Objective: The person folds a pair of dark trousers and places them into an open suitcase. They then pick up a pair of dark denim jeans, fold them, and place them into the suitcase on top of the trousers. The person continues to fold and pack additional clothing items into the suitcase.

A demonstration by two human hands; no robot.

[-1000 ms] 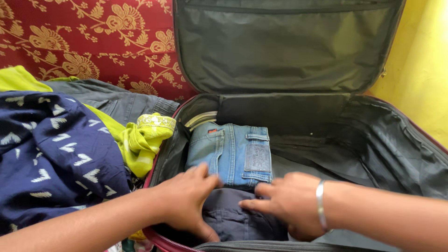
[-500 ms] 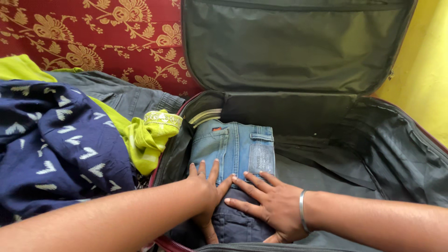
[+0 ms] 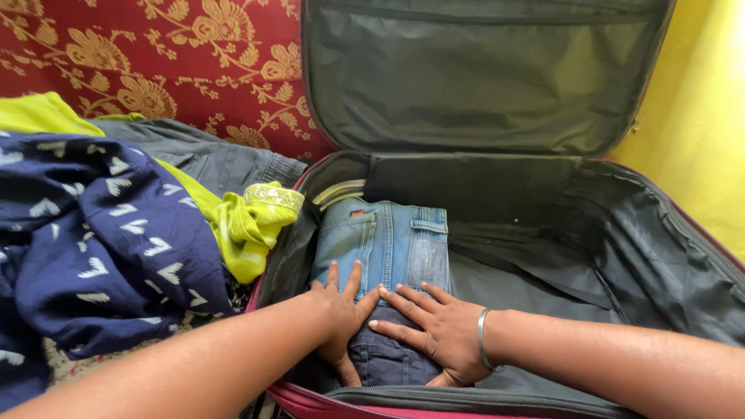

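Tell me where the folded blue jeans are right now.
The folded blue jeans lie in the left part of the open suitcase, just beyond the dark folded garment that the left hand and right hand press on.

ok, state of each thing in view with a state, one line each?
suitcase: open, lid upright.
light blue jeans: folded, lying in the suitcase's left side.
dark garment: folded, in front of the jeans, under both hands.
left hand: flat, fingers spread, pressing down.
right hand: flat, fingers spread, pressing down.
navy patterned cloth: unfolded, heaped outside the suitcase.
yellow-green cloth: crumpled beside the suitcase.
grey trousers: lying loose behind the heap.
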